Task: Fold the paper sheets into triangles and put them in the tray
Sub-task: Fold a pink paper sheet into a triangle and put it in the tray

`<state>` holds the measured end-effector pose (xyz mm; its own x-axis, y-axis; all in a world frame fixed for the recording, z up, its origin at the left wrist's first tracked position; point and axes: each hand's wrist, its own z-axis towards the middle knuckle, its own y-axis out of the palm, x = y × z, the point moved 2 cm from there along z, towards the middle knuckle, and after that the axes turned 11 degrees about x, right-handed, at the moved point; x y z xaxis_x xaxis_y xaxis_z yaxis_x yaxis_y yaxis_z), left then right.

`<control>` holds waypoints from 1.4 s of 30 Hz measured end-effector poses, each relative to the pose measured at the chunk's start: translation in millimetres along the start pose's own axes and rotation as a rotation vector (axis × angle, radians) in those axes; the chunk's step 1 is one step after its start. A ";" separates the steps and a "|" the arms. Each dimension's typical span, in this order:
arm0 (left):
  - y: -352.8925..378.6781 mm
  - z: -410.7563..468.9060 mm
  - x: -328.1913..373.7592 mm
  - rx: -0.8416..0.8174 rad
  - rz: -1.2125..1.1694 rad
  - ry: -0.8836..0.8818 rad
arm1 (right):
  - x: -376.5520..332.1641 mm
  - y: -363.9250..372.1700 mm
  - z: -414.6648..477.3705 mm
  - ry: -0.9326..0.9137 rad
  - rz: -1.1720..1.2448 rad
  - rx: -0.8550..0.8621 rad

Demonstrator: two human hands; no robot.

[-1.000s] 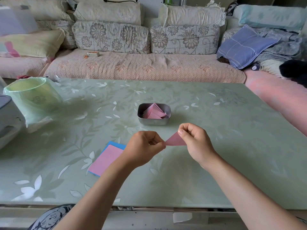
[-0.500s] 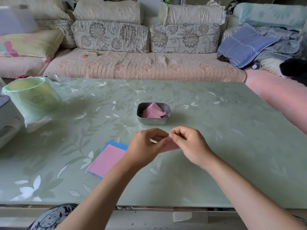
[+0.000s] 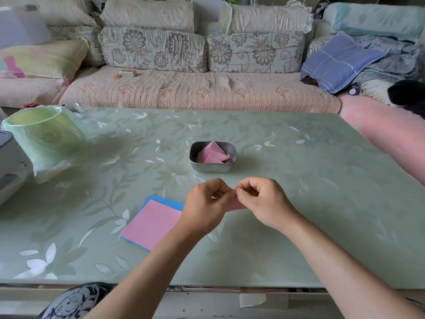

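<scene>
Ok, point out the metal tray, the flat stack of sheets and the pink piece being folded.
metal tray (image 3: 212, 167): head view, front wall.
flat stack of sheets (image 3: 151, 223): head view, middle of top pink sheet.
pink piece (image 3: 236, 205): head view, visible lower part.

The left hand (image 3: 204, 208) and right hand (image 3: 264, 201) have closed together, folding the pink paper (image 3: 236, 205) smaller.

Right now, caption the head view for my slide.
Left hand and right hand pinch a pink paper sheet above the green floral table, near a metal tray holding folded pink triangles.
</scene>
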<state>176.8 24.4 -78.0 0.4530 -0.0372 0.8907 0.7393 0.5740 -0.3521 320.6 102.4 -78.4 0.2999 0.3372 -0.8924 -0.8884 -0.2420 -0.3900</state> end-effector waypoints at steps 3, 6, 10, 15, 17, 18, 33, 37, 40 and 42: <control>3.2 0.0 1.3 0.039 -0.092 -0.069 | 1.9 -1.3 2.2 -0.007 -0.001 0.024; 2.6 2.4 2.0 0.083 -0.164 -0.116 | 5.2 -3.5 4.9 -0.002 -0.008 0.045; -7.1 8.6 1.7 0.176 -0.101 -0.062 | 9.3 -7.6 7.9 0.004 -0.015 0.066; -18.5 15.8 3.3 0.233 0.007 0.035 | 13.4 -8.8 8.0 0.006 -0.051 0.082; -19.1 16.8 3.3 0.233 0.053 0.053 | 14.7 -8.1 8.4 0.016 -0.098 0.095; -19.1 17.8 3.1 0.228 0.063 0.061 | 14.7 -7.6 8.7 0.019 -0.111 0.100; -53.4 53.9 -14.1 -0.064 0.211 0.111 | -12.0 8.3 29.6 -0.093 -0.016 0.127; -65.4 67.9 -32.1 -0.129 0.366 -0.011 | -16.2 10.3 56.2 -0.093 -0.047 0.163; -66.2 70.7 -38.5 -0.086 0.430 0.006 | -22.8 14.7 87.9 -0.105 -0.119 0.207; -63.8 70.8 -39.5 -0.044 0.404 0.066 | -26.5 19.3 110.2 -0.100 -0.190 0.185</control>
<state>76.5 47.2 -70.4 0.7411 0.1310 0.6585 0.5155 0.5174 -0.6831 257.2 189.0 -37.2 0.4397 0.4506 -0.7769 -0.8706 0.0014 -0.4919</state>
